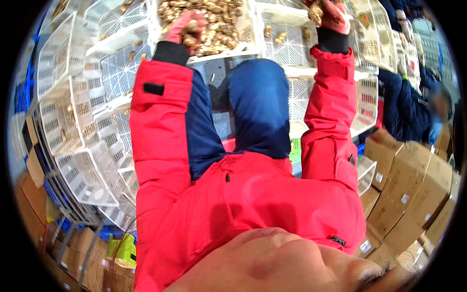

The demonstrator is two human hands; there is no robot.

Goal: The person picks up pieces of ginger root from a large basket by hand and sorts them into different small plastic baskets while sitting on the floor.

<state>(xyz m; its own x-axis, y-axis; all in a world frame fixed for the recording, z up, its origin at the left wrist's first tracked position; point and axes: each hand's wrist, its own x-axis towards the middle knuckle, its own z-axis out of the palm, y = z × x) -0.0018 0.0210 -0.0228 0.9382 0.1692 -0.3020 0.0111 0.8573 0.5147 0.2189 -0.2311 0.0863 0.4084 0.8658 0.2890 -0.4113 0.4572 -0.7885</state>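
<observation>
Knobbly golden-brown lumps (221, 29) fill a white perforated plastic crate (251, 30) beneath the left hand (179, 28), closed round one; the right hand (335, 18) clamps another.

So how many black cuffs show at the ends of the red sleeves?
2. One cuff is at the left hand, which is among the brown lumps; the other cuff is at the right hand, which holds a lump. Neither is hidden.

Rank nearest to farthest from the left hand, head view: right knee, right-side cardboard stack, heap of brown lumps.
1. Heap of brown lumps: right at the left hand.
2. Right knee: below, to the right.
3. Right-side cardboard stack: far lower right.
</observation>
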